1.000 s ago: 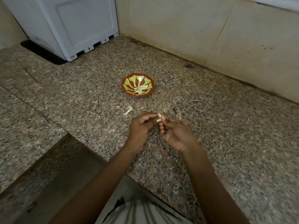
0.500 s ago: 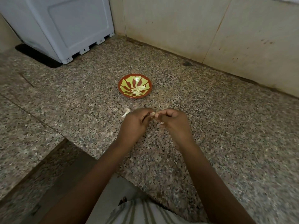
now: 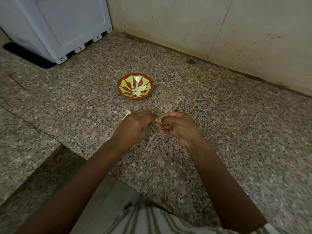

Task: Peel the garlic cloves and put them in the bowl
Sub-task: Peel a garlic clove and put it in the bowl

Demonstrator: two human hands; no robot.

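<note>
One garlic clove point(image 3: 155, 120) pinched between left hand point(image 3: 133, 127) and right hand point(image 3: 179, 127) over granite counter point(image 3: 228, 132); one bowl point(image 3: 135, 75) beyond, holding peeled cloves point(image 3: 138, 91), count unclear; one peel scrap point(image 3: 126, 114).

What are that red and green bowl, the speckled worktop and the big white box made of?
The round red-and-green patterned bowl looks like glazed ceramic or melamine: smooth, faintly shiny; I cannot tell which. The speckled grey-brown countertop seems polished granite, from its mottled grain. The big white box looks like moulded plastic, matte, with notched feet.
</note>
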